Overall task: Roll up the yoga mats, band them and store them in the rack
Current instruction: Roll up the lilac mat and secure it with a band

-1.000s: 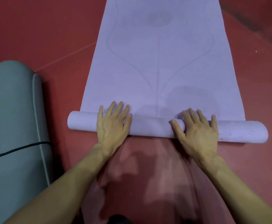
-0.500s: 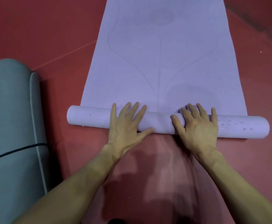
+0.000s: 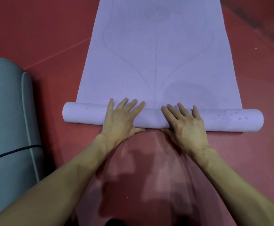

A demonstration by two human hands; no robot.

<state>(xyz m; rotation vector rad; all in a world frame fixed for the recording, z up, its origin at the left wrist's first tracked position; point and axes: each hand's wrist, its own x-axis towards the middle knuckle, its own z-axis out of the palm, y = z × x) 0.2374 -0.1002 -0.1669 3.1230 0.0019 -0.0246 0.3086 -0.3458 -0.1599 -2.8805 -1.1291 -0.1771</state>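
Observation:
A lilac yoga mat with faint curved lines lies flat on the red floor, stretching away from me. Its near end is wound into a roll lying crosswise. My left hand presses on top of the roll left of centre, fingers straight and spread, thumb tucked under the roll's near side. My right hand presses on the roll just right of centre in the same way. A grey-green yoga mat lies rolled at the left, with a black band round it.
Red floor surrounds the mats, with a thin seam line running diagonally at the left. A darker strip of floor shows at the top right corner. No rack is in view.
Both hands have shifted toward the middle of the roll and closer together. The roll has advanced a little away from me along the lilac mat.

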